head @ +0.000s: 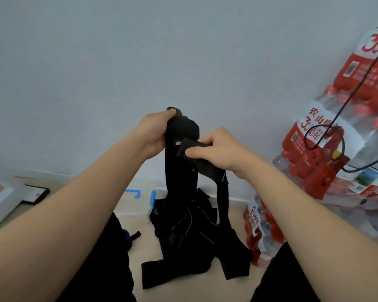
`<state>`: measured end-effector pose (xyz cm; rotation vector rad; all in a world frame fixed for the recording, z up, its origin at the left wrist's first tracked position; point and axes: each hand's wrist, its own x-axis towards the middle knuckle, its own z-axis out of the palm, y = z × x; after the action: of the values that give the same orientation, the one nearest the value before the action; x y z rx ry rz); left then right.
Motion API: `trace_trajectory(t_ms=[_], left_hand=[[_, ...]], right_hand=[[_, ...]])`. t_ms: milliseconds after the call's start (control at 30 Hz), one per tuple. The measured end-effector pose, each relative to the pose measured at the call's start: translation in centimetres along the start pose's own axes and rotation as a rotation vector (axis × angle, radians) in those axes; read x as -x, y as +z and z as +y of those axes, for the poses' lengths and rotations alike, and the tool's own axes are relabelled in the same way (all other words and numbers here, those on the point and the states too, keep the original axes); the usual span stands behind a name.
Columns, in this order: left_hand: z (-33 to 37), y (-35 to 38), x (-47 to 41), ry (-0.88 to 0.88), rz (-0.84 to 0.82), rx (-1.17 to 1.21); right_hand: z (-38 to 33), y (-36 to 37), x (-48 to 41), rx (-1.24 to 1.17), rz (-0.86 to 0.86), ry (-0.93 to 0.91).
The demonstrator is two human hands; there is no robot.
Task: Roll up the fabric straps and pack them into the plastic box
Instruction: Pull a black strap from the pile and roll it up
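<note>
Right, shrink-wrapped water bottle packs (pixel 327 153) stacked against wall on right. Black strap pile (pixel 183 238) on floor (pixel 183 294) between knees. One strap (pixel 175 171) raised above pile: left hand (pixel 151 136) grips top fold, right hand (pixel 223 149) pinches loose end.

Plain pale grey-blue wall (pixel 118 62) behind and above both hands, evenly lit; beige floor (pixel 205 286) below. Right of the right hand (pixel 223 149): stacked shrink-wrapped water-bottle packs (pixel 336 149), red labels, black cable (pixel 358 88) looped across them. Below-left of the left hand (pixel 155 136): blue tape marks (pixel 132 191) and a black-framed panel (pixel 36 194) on the floor.
</note>
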<state>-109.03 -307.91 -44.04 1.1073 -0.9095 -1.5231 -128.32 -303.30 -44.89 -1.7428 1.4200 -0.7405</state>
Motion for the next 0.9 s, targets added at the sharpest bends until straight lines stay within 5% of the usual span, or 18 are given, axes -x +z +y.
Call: trace_trajectory(t_ms=[133, 367, 767, 900], left_hand=[[-1.0, -2.0, -1.3, -0.198, -0.211, -0.291], [-3.4, -1.9, -2.3, -0.169, -0.398, -0.576], [-2.7, -0.2, -4.6, 0.129, 0.153, -0.065], [-2.2, -1.2, -4.8, 0.087, 0.142, 0.166]], right_hand=[[-0.2, -0.7, -2.7, -0.337, 0.147, 0.022], [2.3, -2.5, -5.4, -0.652, 0.316, 0.274], [1.2, -1.6, -4.1, -0.52, -0.219, 0.411], [1.3, -0.9, -4.2, -0.399, -0.059, 0.331]])
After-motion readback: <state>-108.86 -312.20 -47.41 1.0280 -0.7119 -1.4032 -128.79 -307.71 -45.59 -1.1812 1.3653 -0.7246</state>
